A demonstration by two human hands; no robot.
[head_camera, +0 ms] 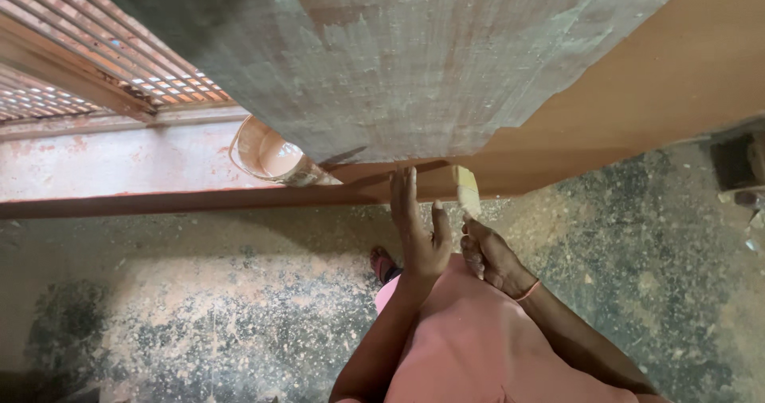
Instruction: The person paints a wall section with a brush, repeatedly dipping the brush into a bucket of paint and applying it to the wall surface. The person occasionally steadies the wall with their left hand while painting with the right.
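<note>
At the far left, a slatted wooden grille (88,60) is seen above a reddish ledge (111,164), with a dark wooden rail (159,204) running along below it. Just right of the ledge, a round tub of pale paint (267,154) is found, partly tucked under the edge of a large wooden board (414,60). The upper surface of the board is covered with a streaky grey-green coat, while its right part is left bare and brown.

Below the lower edge of the board, the left hand (418,235) is held open, fingers stretched upward, with the fingertips touching the board's underside edge; nothing is grasped by it. Just beside it, to the right, the right hand (488,258) is clenched around the handle of a paintbrush (466,189), whose pale bristles are raised against the board's lower edge. A thin orange band is worn at the right wrist.

Beneath the hands, a pink garment (470,347) and a sandalled foot (384,266) are seen over a sawdust-strewn concrete floor (199,315).
</note>
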